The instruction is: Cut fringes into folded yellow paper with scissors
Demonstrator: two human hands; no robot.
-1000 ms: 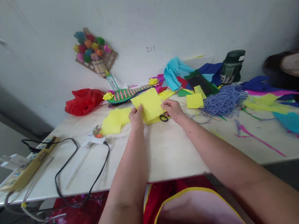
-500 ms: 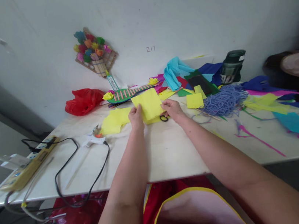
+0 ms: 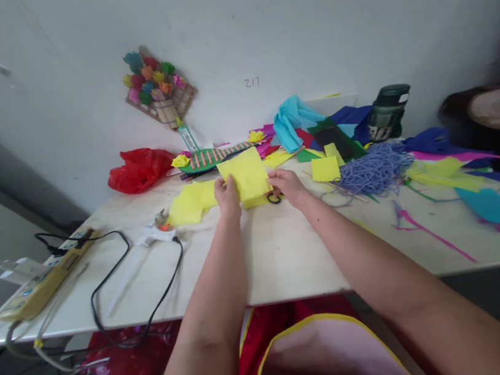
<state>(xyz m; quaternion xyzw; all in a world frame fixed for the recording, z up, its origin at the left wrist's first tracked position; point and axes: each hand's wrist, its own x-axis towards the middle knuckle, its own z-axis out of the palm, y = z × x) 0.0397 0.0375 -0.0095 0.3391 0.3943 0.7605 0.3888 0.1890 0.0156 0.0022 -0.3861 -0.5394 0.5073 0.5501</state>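
A yellow paper square (image 3: 245, 174) is held upright over the white table (image 3: 277, 252). My left hand (image 3: 227, 195) pinches its lower left corner. My right hand (image 3: 287, 186) grips its right edge. Under the sheet lie more yellow sheets (image 3: 192, 202), and the black handles of scissors (image 3: 274, 198) show just below my right fingers.
A white glue gun (image 3: 151, 233) with a black cord (image 3: 118, 280) and a power strip (image 3: 42, 280) lie at the left. A red bag (image 3: 139, 169), a striped paper craft (image 3: 213, 157), coloured paper scraps (image 3: 472, 181), purple string (image 3: 375, 170) and a dark bottle (image 3: 387, 112) crowd the back and right.
Both hands and the yellow square have shifted very slightly to the left; the sheet stands a little more upright. Nothing else has moved.
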